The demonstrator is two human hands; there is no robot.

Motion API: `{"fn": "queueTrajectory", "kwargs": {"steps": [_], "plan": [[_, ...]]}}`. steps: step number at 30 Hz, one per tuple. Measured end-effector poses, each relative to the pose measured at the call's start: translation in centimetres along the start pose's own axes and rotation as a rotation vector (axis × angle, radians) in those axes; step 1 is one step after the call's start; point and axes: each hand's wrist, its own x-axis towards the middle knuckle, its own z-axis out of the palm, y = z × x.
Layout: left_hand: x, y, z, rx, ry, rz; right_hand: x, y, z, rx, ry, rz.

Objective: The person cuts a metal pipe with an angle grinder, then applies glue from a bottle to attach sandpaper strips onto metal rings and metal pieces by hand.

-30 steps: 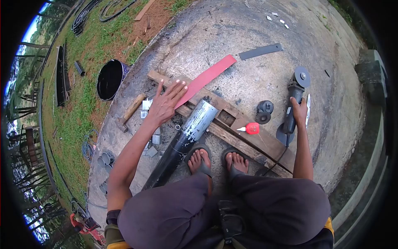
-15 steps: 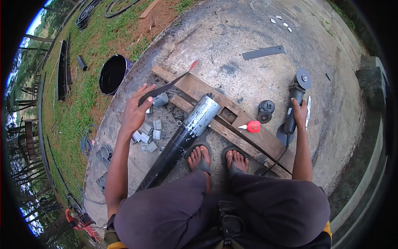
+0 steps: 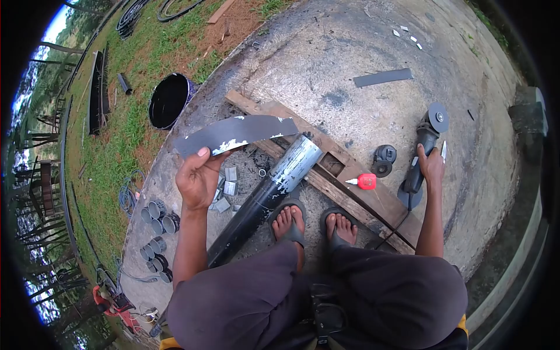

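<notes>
Pinched between the thumb and fingers of my left hand (image 3: 197,179) is a curved grey plastic strip (image 3: 239,132) with ragged pale patches along its edge. On the right, my right hand (image 3: 431,165) grips the dark body of an angle grinder (image 3: 421,143), whose disc faces up at its far end. Between my hands a long black pipe (image 3: 251,213) slants across, its pale scraped end resting on wooden boards (image 3: 373,201). A small red glue bottle (image 3: 366,181) with a white nozzle lies on the boards.
A dark round tool part (image 3: 384,160) sits beyond the bottle. Another flat grey strip (image 3: 382,77) lies farther out on the concrete. Small grey pieces (image 3: 230,188) are piled left of the pipe, cut pipe rings (image 3: 156,210) beyond them. A black bucket (image 3: 169,102) stands by the grass.
My left hand has turned the strip so its broad face shows, where before it appeared narrow and twisted. The right hand stays on the grinder. The whole view has shifted slightly.
</notes>
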Motion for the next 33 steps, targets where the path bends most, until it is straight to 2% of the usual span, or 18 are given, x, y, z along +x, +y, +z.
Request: {"fn": "queueTrajectory", "kwargs": {"steps": [5, 8, 11, 14, 17, 19, 25, 27, 30, 31, 33], "plan": [[-0.9, -0.8, 1.6, 0.005, 0.013, 0.016, -0.8, -0.5, -0.6, -0.043, -0.009, 0.028], [-1.2, -1.0, 2.0, 0.045, 0.018, 0.050, -1.8, -1.1, -1.0, -0.075, 0.071, -0.014], [-1.4, -0.9, 2.5, 0.056, 0.011, 0.062, -2.9, -1.2, -0.9, 0.014, 0.314, -0.165], [-1.8, -1.0, 2.2, 0.132, 0.002, 0.052, -3.4, -1.9, -1.2, 0.282, 0.370, -0.370], [-2.0, -0.8, 3.8, 0.126, -0.014, 0.105, -5.9, -6.0, -4.0, 0.569, 0.238, -0.442], [-2.2, -0.3, 4.7, 0.036, -0.062, 0.061, -7.6, -8.4, -5.6, 0.695, 0.186, -0.558], [-1.3, -1.3, 6.4, -0.293, -0.331, -0.013, -13.8, -15.4, -11.2, 0.976, -0.095, -1.145], [-1.3, -1.7, 7.8, -0.397, -0.338, -0.062, -14.6, -17.5, -11.2, 0.985, -0.094, -1.232], [-1.1, -1.5, 9.7, -0.395, -0.319, -0.184, -14.6, -17.7, -11.1, 0.973, -0.236, -1.185], [-1.3, -1.7, 9.6, -0.320, -0.206, -0.176, -14.4, -17.7, -10.9, 0.965, -0.306, -1.138], [-0.8, -1.3, 9.1, 0.208, -0.332, -0.149, -13.5, -17.1, -10.6, 0.785, -0.247, -0.900]]}}
